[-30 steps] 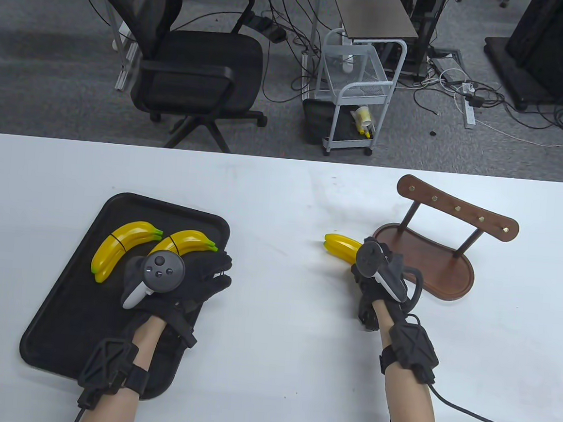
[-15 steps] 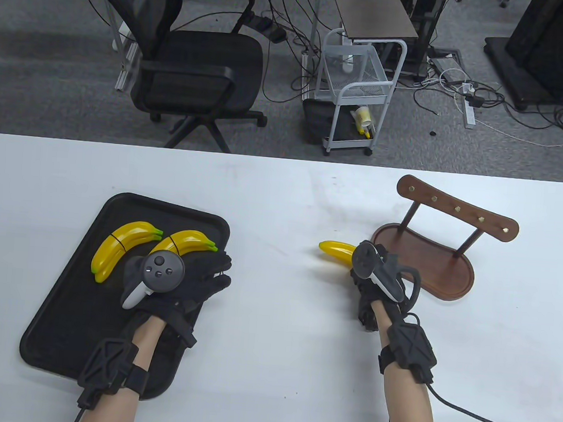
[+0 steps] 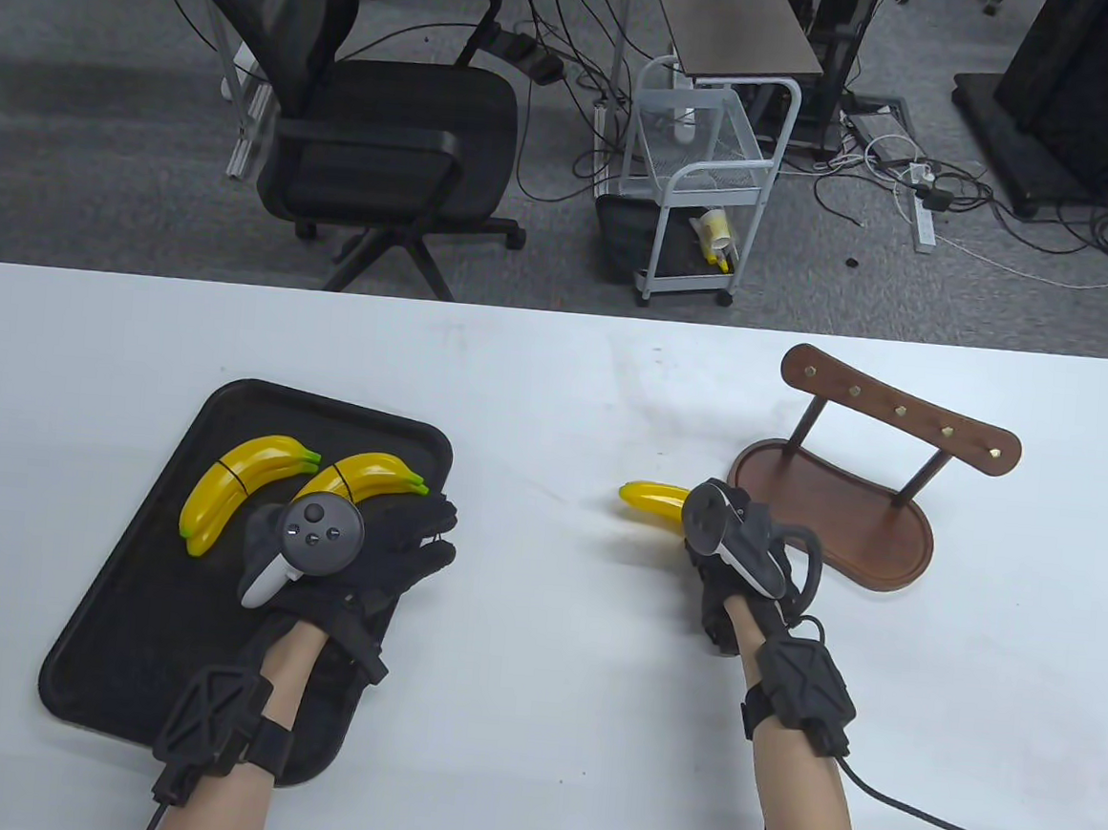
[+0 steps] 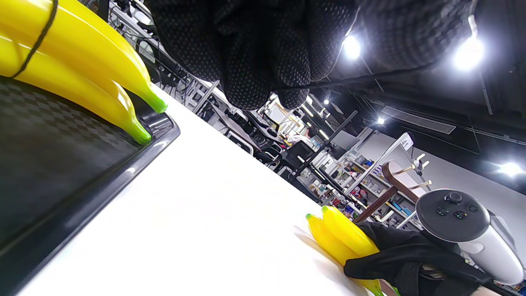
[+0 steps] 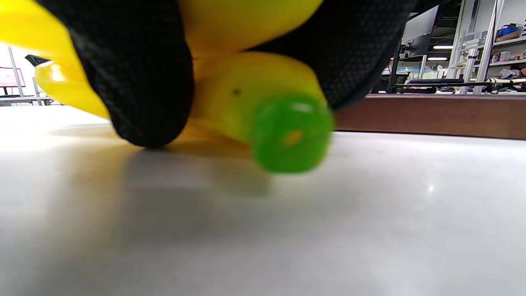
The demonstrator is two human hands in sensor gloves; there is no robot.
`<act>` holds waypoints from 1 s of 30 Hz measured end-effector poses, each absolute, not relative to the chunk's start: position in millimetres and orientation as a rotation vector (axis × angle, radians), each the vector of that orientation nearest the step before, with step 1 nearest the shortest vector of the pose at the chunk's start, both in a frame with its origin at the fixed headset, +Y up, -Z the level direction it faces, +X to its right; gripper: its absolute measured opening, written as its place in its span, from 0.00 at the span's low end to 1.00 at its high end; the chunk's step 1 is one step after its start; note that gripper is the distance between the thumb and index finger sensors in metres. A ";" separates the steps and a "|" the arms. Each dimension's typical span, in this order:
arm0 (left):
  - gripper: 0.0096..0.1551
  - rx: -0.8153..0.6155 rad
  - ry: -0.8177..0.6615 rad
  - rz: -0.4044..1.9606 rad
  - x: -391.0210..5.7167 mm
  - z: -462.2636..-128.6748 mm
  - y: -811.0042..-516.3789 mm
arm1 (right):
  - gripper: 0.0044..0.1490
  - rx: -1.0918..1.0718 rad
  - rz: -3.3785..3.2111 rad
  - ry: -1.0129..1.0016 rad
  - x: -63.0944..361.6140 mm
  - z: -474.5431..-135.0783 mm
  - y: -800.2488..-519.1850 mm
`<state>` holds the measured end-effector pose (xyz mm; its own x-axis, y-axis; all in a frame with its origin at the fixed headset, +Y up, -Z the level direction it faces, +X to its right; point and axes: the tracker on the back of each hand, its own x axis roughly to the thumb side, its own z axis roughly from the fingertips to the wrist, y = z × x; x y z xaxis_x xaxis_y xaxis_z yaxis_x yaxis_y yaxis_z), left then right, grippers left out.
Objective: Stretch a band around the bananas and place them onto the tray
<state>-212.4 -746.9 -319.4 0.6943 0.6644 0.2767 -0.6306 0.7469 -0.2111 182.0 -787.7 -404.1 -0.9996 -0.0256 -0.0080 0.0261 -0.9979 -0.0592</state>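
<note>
While two banded pairs of yellow plastic bananas [image 3: 304, 482] already lie on the flat black rectangular tray [image 3: 131, 612] at the left part of the white table [image 3: 557, 377], a third pair is not yet there. Behind my right hand stands a brown wooden stand with a row of brass pegs [image 3: 856, 477]. My left hand [image 3: 380, 550] rests on the tray with relaxed fingers and holds nothing. My right hand [image 3: 729, 568] grips the third yellow banana pair [image 3: 653, 497] near its green ends, low at the table surface, between the tray and the stand. I cannot see if a band is around this pair. I judge the step is bringing it toward the tray; the next move needs first a check for the band.
</note>
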 end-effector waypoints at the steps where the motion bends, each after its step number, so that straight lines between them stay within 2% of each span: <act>1: 0.37 -0.101 -0.350 0.724 -212.2 -319.4 -746.7 | 0.44 0.011 -3.118 0.099 181.8 -403.5 -787.6; 10: 0.38 -0.100 -0.358 0.737 -211.7 -320.0 -746.6 | 0.45 -0.038 -3.203 0.099 182.6 -394.1 -779.6; 30: 0.39 -0.144 -0.434 0.793 -190.5 -316.8 -738.6 | 0.45 -0.356 -3.269 0.288 148.8 -346.6 -726.4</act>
<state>-190.5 -738.6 -316.8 0.6192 0.7160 0.3224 -0.6576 0.6972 -0.2854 148.8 -726.4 -346.6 -0.9643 0.1383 0.2259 -0.1757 -0.9722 -0.1547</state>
